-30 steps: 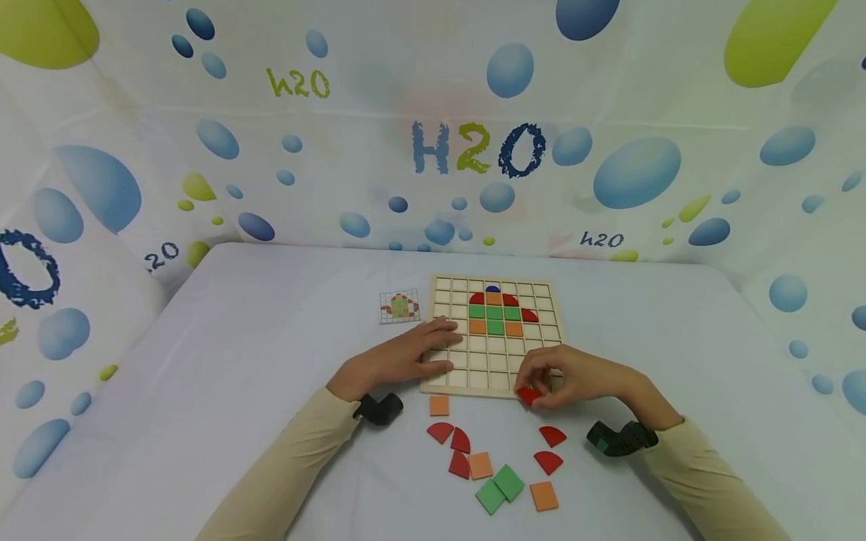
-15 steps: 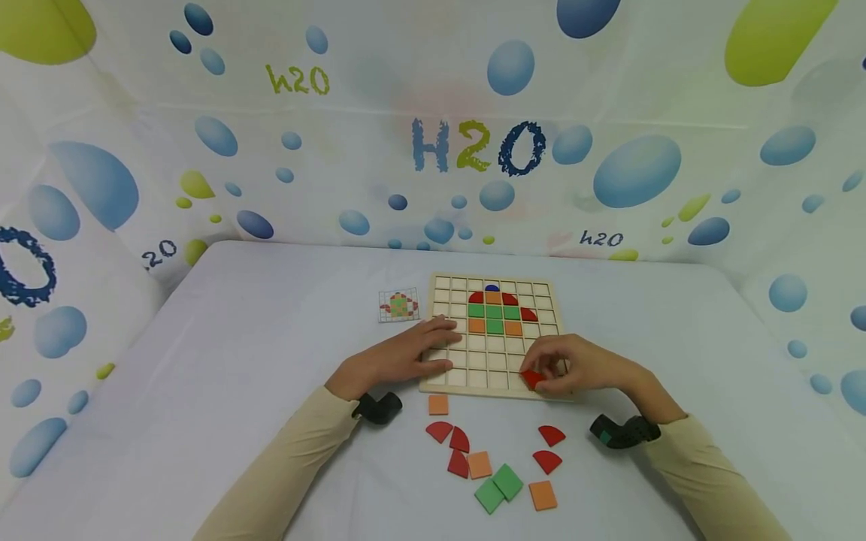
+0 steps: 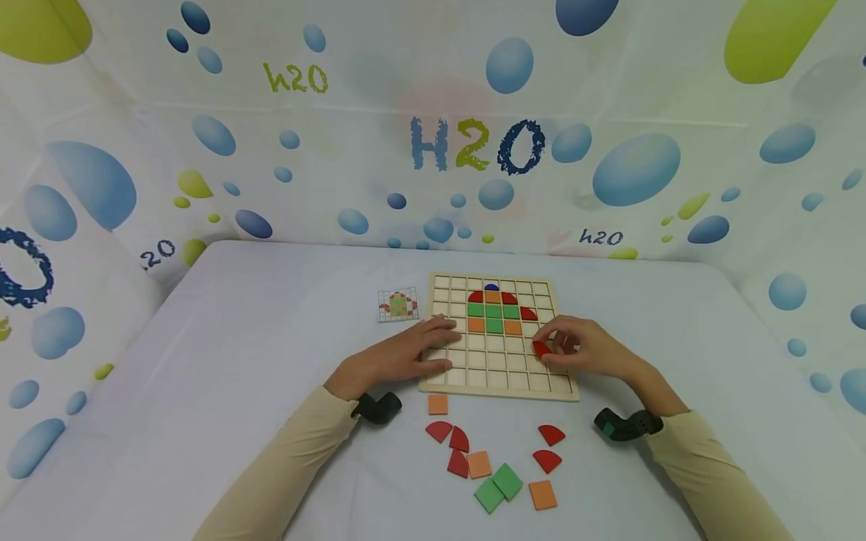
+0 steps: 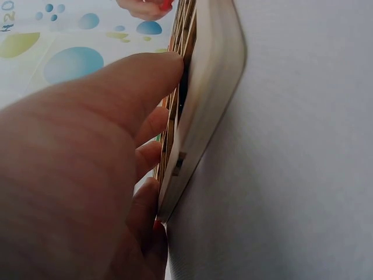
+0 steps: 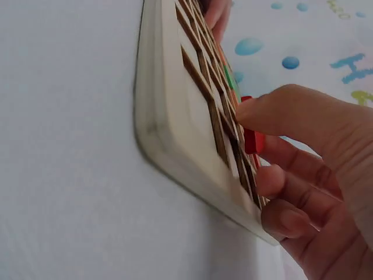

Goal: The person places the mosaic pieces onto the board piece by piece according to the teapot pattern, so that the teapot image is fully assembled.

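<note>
A wooden grid board (image 3: 473, 379) lies on the table, with green and orange square tiles, red quarter-circle tiles and a blue half-round tile (image 3: 492, 287) set in its upper cells. My left hand (image 3: 406, 352) rests on the board's left side, fingers spread and straight; the left wrist view shows the thumb lying along the edge. Over the right side of the grid, my right hand (image 3: 585, 347) pinches a red quarter-circle tile (image 3: 541, 349) between thumb and fingers. In the right wrist view that red tile (image 5: 253, 140) stands upright close over the cells.
A small pattern card (image 3: 398, 304) lies left of the board. In front of the board are loose pieces: several red quarter-circles (image 3: 547, 460), two overlapping green squares (image 3: 507, 482) and orange squares (image 3: 543, 495). A printed cloth (image 3: 358, 173) hangs behind the table.
My right hand has carried the red quarter-circle tile from the board's front edge up and slightly right, over the right-hand cells. My left hand has stayed in place.
</note>
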The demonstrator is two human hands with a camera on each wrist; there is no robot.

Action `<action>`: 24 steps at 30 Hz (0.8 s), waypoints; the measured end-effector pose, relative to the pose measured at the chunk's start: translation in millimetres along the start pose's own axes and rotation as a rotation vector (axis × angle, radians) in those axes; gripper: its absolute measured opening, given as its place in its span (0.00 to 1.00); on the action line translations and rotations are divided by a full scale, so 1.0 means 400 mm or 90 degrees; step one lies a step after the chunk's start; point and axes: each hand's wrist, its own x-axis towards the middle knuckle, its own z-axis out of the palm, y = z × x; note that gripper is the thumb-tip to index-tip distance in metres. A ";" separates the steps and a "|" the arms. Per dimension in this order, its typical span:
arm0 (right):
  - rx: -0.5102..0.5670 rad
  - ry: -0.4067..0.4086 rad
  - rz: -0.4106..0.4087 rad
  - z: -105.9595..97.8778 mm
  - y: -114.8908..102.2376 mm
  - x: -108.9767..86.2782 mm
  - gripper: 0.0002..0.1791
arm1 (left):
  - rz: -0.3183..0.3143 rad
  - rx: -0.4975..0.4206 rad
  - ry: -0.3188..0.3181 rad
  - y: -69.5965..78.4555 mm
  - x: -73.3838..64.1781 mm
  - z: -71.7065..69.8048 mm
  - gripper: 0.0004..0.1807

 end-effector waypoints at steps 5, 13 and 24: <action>-0.037 0.054 0.001 -0.001 0.011 -0.002 0.14 | 0.003 0.001 0.002 -0.002 0.001 0.002 0.30; -0.079 0.122 0.025 0.000 0.027 -0.005 0.13 | 0.005 0.000 0.004 -0.001 -0.001 0.001 0.30; -0.097 0.190 0.002 0.014 0.049 -0.004 0.10 | 0.005 0.009 0.001 -0.001 0.000 0.001 0.30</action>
